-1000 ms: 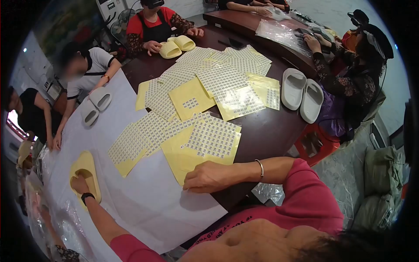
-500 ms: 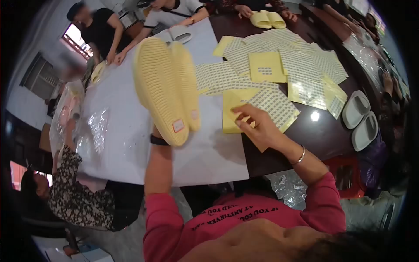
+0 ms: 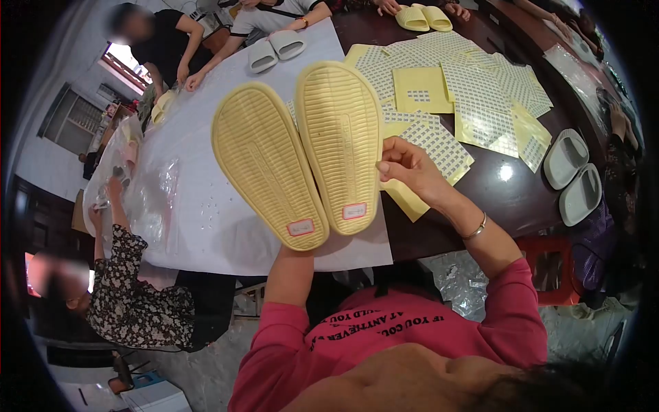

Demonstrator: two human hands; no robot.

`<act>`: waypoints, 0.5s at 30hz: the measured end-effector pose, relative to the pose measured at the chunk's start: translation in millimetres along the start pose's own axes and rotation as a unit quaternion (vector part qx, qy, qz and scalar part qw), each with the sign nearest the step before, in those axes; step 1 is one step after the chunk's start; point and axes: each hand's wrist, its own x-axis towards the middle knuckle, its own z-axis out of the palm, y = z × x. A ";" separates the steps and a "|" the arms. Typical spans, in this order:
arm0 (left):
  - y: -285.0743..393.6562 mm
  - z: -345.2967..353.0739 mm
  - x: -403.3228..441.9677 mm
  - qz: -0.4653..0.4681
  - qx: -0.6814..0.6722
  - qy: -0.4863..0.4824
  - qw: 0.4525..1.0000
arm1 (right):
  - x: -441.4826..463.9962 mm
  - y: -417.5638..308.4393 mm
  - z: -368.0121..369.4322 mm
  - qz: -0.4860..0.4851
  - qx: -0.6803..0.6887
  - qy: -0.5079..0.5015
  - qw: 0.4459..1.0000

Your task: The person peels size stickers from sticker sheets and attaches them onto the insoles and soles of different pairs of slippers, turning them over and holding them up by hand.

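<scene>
Two yellow slippers [image 3: 340,137] are held up side by side over the white-covered table, ribbed soles facing me, each with a small red-edged label [image 3: 300,227] near the heel. Behind them my left hand is hidden; only its forearm shows below, so the slippers appear to rest on that hand. Beside the right-hand slipper's edge is my right hand [image 3: 410,167], fingers curled and thumb near the fingertips; whether anything small is between them is unclear. Yellow-backed sticker sheets [image 3: 439,147] lie under and beyond it.
More sticker sheets [image 3: 478,110] overlap across the dark table [image 3: 494,206]. Grey slippers lie at the far side [image 3: 274,49] and at the right [image 3: 574,175]. Another yellow pair [image 3: 424,18] is at the back. Several people sit around; clear plastic [image 3: 154,206] lies at left.
The yellow slippers have been lifted off the table and turned soles toward me, now spread apart. My right hand has moved from the sheets to the slipper's edge. The view has swung left.
</scene>
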 end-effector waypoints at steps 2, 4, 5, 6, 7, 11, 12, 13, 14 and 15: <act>-3.4 5.0 0.9 -0.003 0.021 -0.002 1.000 | -0.6 -3.7 -0.7 -0.016 0.013 0.007 1.000; -4.5 7.2 6.1 -0.004 0.042 -0.003 0.999 | -1.5 -9.7 0.0 -0.024 0.010 0.006 1.000; -3.4 7.8 1.6 -0.004 0.052 -0.003 0.999 | -1.5 -9.2 -0.5 -0.024 0.010 0.005 1.000; -4.9 8.8 4.1 -0.004 0.062 -0.003 0.998 | -1.8 -8.6 -0.9 -0.021 0.008 0.010 1.000; -5.7 10.3 5.2 -0.005 0.072 -0.003 0.997 | -2.0 -8.2 -0.9 -0.018 0.005 0.015 1.000; -6.8 14.3 10.7 -0.010 0.109 -0.004 0.994 | -0.8 -5.7 -2.5 -0.034 0.021 0.008 0.999; -7.1 15.8 10.3 -0.011 0.118 -0.005 0.993 | -0.8 -6.1 -2.5 -0.034 0.026 0.004 0.999; -8.2 17.1 13.3 -0.012 0.127 -0.005 0.992 | -0.6 -6.2 -3.3 -0.034 0.032 0.000 0.999; -9.2 18.4 13.6 -0.013 0.136 -0.006 0.991 | -0.4 -4.6 -5.3 -0.033 0.031 0.000 0.999; -9.5 19.4 13.5 -0.014 0.145 -0.006 0.989 | -0.2 -2.2 -7.3 -0.032 0.035 -0.004 0.999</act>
